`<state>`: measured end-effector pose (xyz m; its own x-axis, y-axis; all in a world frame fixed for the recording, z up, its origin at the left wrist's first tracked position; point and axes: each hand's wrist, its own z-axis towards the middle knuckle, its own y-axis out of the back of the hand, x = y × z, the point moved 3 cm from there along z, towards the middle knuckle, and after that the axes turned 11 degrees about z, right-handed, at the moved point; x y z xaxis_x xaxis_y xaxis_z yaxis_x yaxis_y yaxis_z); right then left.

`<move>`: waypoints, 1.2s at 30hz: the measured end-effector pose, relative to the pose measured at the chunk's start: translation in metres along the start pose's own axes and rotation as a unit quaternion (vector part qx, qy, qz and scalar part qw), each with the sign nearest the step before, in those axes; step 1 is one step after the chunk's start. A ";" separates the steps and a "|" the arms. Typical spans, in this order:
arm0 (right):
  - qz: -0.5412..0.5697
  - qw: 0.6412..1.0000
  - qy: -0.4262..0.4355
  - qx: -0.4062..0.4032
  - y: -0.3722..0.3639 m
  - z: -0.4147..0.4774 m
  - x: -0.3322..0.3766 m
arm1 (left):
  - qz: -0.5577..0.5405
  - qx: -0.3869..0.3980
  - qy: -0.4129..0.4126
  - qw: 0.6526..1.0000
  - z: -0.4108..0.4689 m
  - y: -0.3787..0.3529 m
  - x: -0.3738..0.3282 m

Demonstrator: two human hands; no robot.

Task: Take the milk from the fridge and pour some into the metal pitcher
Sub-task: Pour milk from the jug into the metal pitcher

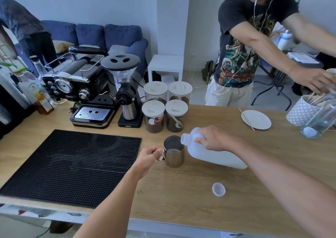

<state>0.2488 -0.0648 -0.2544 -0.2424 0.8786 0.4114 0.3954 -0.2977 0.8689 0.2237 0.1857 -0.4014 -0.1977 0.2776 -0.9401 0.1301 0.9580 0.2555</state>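
Near side of both hands, the counter (pixel 181 201) lies open, with one cap (pixel 218 189) between the forearms. Left of the left hand (pixel 149 156) the mat (pixel 72 165) lies flat, low enough to pass over. Pitcher (pixel 174 152) and jug (pixel 214 156) fill the space between the hands. Just beyond them four jars (pixel 154 117) block the way ahead, with the grinder (pixel 127 99) and machine (pixel 81 92) further left. Beyond the right hand (pixel 214 139) there is bare wood up to the plate (pixel 258 121). Far right, a cup (pixel 300 112), a glass jar (pixel 320 119) and another person's hand (pixel 312 81) crowd the corner.
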 end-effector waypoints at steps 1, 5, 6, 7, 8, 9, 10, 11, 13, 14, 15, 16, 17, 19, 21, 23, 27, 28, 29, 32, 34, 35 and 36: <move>-0.006 1.000 -0.004 0.002 0.000 -0.001 0.001 | 0.001 0.000 0.000 1.000 0.000 0.000 0.000; -0.015 1.000 -0.016 0.010 0.000 -0.002 0.006 | 0.003 0.002 0.002 1.000 0.001 0.000 0.001; -0.018 1.000 -0.017 0.011 -0.001 -0.002 0.007 | 0.003 0.002 0.003 1.000 0.001 0.000 0.001; -0.020 1.000 -0.017 0.012 -0.001 -0.002 0.007 | 0.003 0.002 0.003 1.000 0.002 0.000 0.001; -0.021 1.000 -0.017 0.013 -0.001 -0.002 0.008 | 0.003 0.002 0.004 1.000 0.002 0.000 0.002; -0.022 1.000 -0.017 0.014 -0.002 -0.002 0.009 | 0.005 0.003 0.004 1.000 0.003 0.000 0.002; -0.023 0.999 -0.019 0.015 -0.003 -0.001 0.009 | 0.006 0.003 0.003 1.000 0.003 0.001 0.002; -0.024 0.999 -0.021 0.017 -0.004 0.000 0.009 | 0.008 0.002 0.001 1.000 0.003 0.001 0.003; -0.026 0.999 -0.025 0.018 -0.006 0.001 0.010 | 0.012 0.001 -0.001 1.000 0.003 0.001 0.003; -0.027 0.999 -0.025 0.020 -0.006 0.001 0.011 | 0.014 0.001 -0.001 1.000 0.003 0.001 0.003; -0.028 0.999 -0.026 0.021 -0.007 0.002 0.012 | 0.016 0.002 -0.002 1.000 0.003 0.001 0.003; -0.029 0.999 -0.028 0.021 -0.007 0.002 0.013 | 0.017 0.003 -0.003 1.000 0.003 0.001 0.003; -0.031 0.999 -0.030 0.022 -0.006 0.002 0.014 | 0.018 0.003 -0.004 1.000 0.003 0.001 0.003; -0.035 0.999 -0.034 0.022 -0.006 0.003 0.014 | 0.018 0.005 -0.005 1.000 0.004 0.001 0.003; -0.042 0.998 -0.038 0.019 -0.006 0.004 0.014 | 0.019 0.006 -0.007 1.000 0.004 0.001 0.004; -0.044 0.998 -0.039 0.019 -0.006 0.004 0.015 | 0.020 0.005 -0.006 1.000 0.004 0.002 0.004; -0.044 0.998 -0.037 0.023 -0.004 0.002 0.019 | 0.021 0.006 -0.002 1.000 0.004 0.002 0.004; -0.045 0.998 -0.035 0.024 -0.004 0.002 0.020 | 0.021 0.006 -0.001 1.000 0.004 0.002 0.004; -0.048 0.998 -0.034 0.025 -0.003 0.002 0.021 | 0.020 0.007 -0.001 1.000 0.004 0.002 0.003; -0.062 0.997 -0.033 0.025 -0.002 0.001 0.024 | 0.016 0.014 -0.002 1.000 0.004 0.002 0.003; -0.066 0.997 -0.037 0.025 -0.001 0.000 0.026 | 0.015 0.017 -0.002 1.000 0.003 0.002 0.001; -0.068 0.997 -0.038 0.025 0.000 0.000 0.026 | 0.016 0.017 -0.001 1.000 0.003 0.002 0.001; -0.071 0.996 -0.038 0.025 0.000 0.000 0.027 | 0.017 0.018 -0.001 1.000 0.002 0.002 0.001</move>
<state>0.2419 -0.0413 -0.2435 -0.2324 0.9368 0.2617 0.4054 -0.1513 0.9015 0.2261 0.1878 -0.4018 -0.1899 0.3095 -0.9318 0.1708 0.9450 0.2790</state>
